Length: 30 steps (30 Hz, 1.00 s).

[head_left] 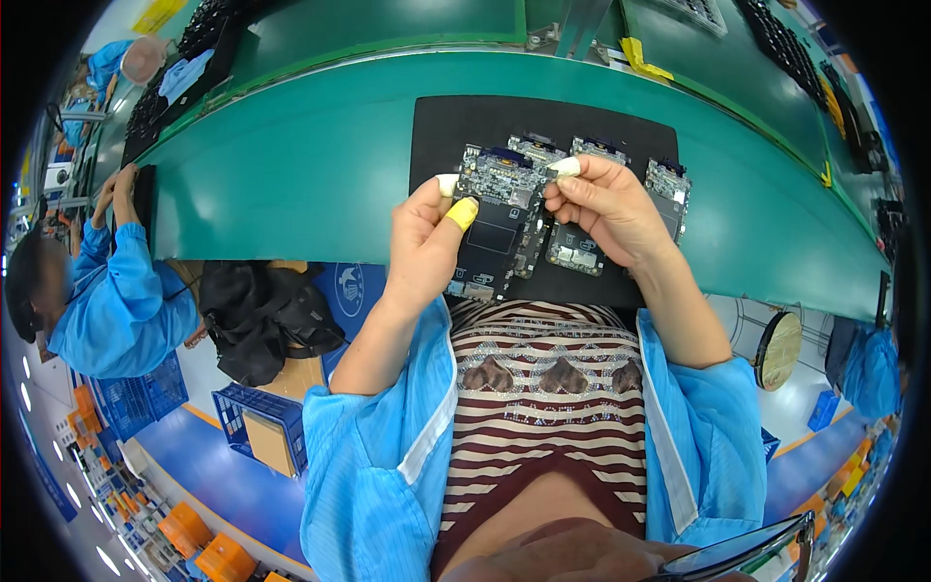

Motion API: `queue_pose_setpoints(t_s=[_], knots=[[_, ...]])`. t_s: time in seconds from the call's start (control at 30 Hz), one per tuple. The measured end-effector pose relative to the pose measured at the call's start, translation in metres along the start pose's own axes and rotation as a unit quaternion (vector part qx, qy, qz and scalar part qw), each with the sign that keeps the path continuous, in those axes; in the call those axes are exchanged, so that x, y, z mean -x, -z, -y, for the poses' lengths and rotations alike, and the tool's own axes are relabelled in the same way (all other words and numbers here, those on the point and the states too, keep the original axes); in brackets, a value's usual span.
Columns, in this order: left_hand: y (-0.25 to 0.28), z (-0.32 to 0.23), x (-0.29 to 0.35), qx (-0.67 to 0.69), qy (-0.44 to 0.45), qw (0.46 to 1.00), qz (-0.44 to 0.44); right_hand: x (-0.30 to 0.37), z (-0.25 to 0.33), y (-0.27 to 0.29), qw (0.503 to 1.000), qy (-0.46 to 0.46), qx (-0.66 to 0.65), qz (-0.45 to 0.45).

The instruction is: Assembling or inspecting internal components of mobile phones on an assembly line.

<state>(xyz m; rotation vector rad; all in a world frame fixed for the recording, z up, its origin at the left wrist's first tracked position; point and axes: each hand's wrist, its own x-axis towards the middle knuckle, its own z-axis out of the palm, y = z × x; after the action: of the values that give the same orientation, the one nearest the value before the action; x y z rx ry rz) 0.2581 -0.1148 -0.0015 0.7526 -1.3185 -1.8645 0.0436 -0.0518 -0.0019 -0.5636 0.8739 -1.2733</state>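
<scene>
Nearest, the left hand (427, 242) and the right hand (606, 209) were both closed on a circuit board (497, 218), pinching its left and right upper edges with capped fingertips, holding it just above the near edge of a black mat (436, 126). Beneath and to the right, more circuit boards (669, 189) lay on the mat. The mat rested on the green desk (291, 165). Far left, another person in a blue sleeve (116, 291) worked at the same desk.
</scene>
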Motion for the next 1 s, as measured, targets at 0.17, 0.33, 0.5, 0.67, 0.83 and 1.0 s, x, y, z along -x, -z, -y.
queue_pose_setpoints(t_s=[0.17,0.33,0.5,0.67,0.83,1.0], knots=[[-0.007,0.0,-0.001,-0.023,0.008,1.0,-0.017,-0.001,-0.008,0.003,0.997,0.006,-0.071,-0.01],[-0.013,-0.001,0.003,-0.047,-0.007,0.999,-0.026,-0.001,-0.007,-0.001,0.997,0.035,-0.052,-0.042],[-0.018,0.002,0.007,-0.095,-0.05,0.993,-0.045,-0.002,-0.009,-0.009,0.994,0.087,-0.009,-0.066],[-0.018,0.005,0.007,-0.18,-0.092,0.977,-0.062,0.0,-0.011,-0.011,0.986,0.128,0.04,-0.095],[-0.017,0.008,0.007,-0.196,-0.107,0.972,-0.068,0.001,-0.014,-0.014,0.977,0.166,0.065,-0.117],[-0.019,0.009,0.009,-0.216,-0.111,0.967,-0.075,0.001,-0.018,-0.016,0.971,0.193,0.059,-0.128]])
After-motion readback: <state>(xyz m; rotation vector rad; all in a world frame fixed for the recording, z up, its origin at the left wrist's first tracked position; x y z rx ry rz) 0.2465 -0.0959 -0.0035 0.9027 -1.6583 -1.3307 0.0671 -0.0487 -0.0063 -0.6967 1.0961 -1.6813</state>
